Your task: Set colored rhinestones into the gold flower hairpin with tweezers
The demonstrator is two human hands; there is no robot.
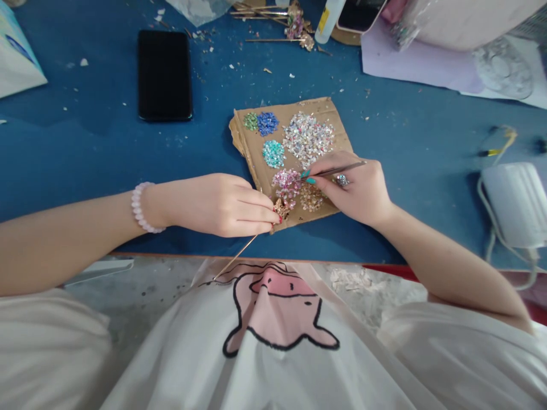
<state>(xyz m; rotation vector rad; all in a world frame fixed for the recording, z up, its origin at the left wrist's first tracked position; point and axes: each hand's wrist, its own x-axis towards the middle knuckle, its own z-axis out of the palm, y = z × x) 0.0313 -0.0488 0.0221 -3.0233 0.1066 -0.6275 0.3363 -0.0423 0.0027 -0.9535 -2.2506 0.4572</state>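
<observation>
My left hand (pixel 222 205) is closed around a gold hair stick; its thin shaft (pixel 237 253) slants down past the table edge. At my fingertips, the stick's gold flower ornament (pixel 281 208) is over the near edge of a cardboard piece (pixel 256 162). My right hand (pixel 363 191) pinches slim metal tweezers (pixel 339 169), tips at a pile of pink rhinestones (pixel 285 183). Beside that lie amber rhinestones (pixel 311 198), partly behind my right hand. Farther back are turquoise (pixel 273 154), blue (pixel 268 123), green (pixel 250 121) and clear iridescent (pixel 308 136) piles.
On the blue table (pixel 106 154) lies a black phone (pixel 164 75). Several gold hair sticks (pixel 273 40), a small bottle (pixel 330 20) and another phone (pixel 361 14) are at the back. Purple paper (pixel 419 71) lies back right; a white corded device (pixel 519 205) stands right.
</observation>
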